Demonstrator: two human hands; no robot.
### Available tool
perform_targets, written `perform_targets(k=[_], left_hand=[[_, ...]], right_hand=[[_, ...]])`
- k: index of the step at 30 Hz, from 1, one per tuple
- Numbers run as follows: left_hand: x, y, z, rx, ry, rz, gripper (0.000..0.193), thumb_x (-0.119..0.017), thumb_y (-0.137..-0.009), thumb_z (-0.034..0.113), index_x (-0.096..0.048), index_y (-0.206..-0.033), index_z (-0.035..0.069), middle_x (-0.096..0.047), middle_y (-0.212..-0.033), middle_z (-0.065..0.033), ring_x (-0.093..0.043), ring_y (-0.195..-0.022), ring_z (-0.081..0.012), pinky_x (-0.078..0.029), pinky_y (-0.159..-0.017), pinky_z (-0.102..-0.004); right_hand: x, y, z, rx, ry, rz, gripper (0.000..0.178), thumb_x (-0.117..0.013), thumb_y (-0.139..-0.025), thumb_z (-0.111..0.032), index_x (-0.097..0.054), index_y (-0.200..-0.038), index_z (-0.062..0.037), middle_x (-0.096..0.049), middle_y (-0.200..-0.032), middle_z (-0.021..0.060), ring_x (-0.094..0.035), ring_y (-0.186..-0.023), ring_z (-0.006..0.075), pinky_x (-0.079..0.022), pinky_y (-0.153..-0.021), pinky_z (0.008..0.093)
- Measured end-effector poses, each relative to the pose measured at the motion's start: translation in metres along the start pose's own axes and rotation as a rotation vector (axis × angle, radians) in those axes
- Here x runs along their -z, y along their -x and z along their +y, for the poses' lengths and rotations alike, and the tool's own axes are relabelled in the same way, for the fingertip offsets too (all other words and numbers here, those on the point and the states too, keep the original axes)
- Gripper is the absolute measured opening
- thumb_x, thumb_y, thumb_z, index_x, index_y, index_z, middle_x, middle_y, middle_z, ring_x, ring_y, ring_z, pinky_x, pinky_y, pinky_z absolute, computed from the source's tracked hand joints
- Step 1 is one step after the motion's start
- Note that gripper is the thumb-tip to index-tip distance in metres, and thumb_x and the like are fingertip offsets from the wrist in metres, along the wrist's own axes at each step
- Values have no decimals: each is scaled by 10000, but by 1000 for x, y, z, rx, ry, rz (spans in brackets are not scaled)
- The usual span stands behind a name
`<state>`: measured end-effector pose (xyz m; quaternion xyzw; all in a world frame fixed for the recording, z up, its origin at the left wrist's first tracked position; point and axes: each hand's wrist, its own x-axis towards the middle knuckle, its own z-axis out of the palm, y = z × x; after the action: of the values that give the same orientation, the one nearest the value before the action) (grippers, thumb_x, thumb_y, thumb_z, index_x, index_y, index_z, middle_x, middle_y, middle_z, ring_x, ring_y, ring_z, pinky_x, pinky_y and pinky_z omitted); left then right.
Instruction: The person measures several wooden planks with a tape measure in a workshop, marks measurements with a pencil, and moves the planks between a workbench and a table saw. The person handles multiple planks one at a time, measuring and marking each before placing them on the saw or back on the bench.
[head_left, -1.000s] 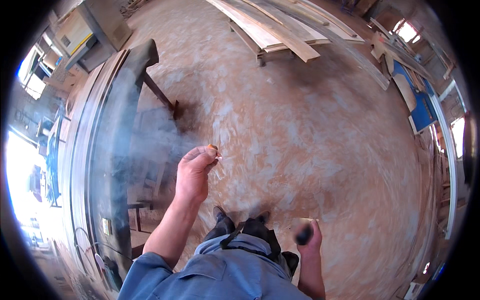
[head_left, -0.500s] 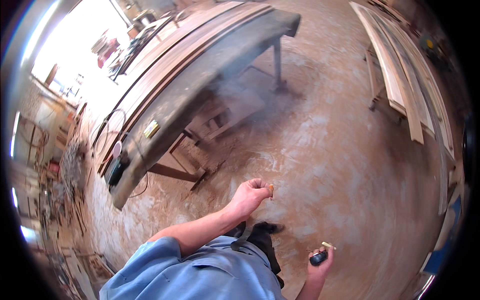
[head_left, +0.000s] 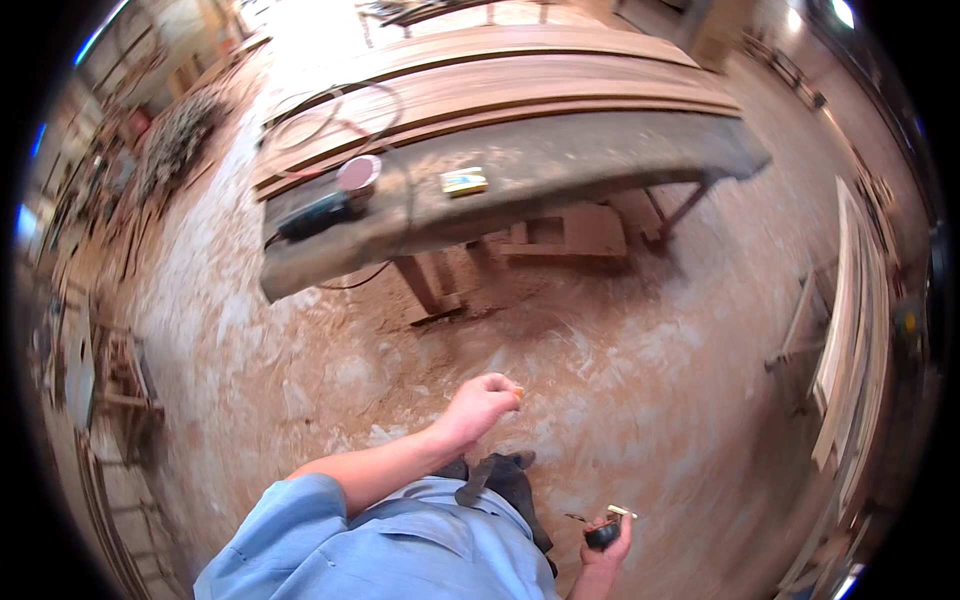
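Note:
My left hand (head_left: 482, 407) is held out in front of my body, thumb and fingers pinched on a small cigarette (head_left: 518, 393) with an orange end. Most of it is hidden by the fingertips. Lower and to the right, my right hand (head_left: 612, 543) is closed around a rounded black object (head_left: 602, 536) that I cannot identify for certain. A short pale stick (head_left: 622, 512) pokes out above the same hand's fingers. Neither hand touches the workbench.
Ahead stands a workbench (head_left: 560, 150) carrying long wooden boards (head_left: 540, 78), a corded sander (head_left: 325, 213) with a round disc, and a small yellow-and-white box (head_left: 463, 181). More planks (head_left: 850, 330) rest on a stand to the right. Scrap wood (head_left: 180, 130) is piled far left; sawdust covers the floor.
My view has swung, so the workbench now lies more level across the front. The smoky haze seen before it is no longer visible. Both hands keep their holds.

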<state>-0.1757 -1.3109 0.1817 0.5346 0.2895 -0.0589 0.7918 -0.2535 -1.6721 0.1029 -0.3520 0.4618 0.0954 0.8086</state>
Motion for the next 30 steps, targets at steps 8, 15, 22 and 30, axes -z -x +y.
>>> perform_targets(k=[8,15,22,30], left_hand=[[196,91,5,-250,340,619,67,-595,-784,34,-602,-849,43,-640,-838,-67,-600,-763,-145,-496,-724,-283],[283,205,-38,-298,544,1049,54,-572,-776,28,-604,-815,49,-619,-775,-36,-578,-705,-119,-477,-691,-260],[407,251,-65,-421,694,1133,50,-570,-783,28,-601,-812,53,-624,-778,-38,-580,-696,-119,-485,-671,-253],[590,324,-45,-483,768,1281,84,-552,-779,-8,-593,-822,51,-627,-785,-41,-584,-698,-115,-496,-675,-242]], right_hand=[[-158,8,56,-7,595,-402,233,-540,-942,-306,-539,-985,-78,-541,-675,74,-547,-533,208,-466,-463,351],[-279,27,145,-72,702,-748,108,-556,-937,-164,-560,-1013,-87,-648,-838,118,-566,-562,154,-479,-457,285],[-332,107,304,-279,873,-971,121,-560,-933,-163,-553,-1041,-109,-655,-890,120,-606,-567,198,-512,-460,341],[-367,216,507,-551,1013,-918,26,-570,-937,-133,-565,-947,-109,-660,-887,116,-628,-632,183,-540,-532,324]])
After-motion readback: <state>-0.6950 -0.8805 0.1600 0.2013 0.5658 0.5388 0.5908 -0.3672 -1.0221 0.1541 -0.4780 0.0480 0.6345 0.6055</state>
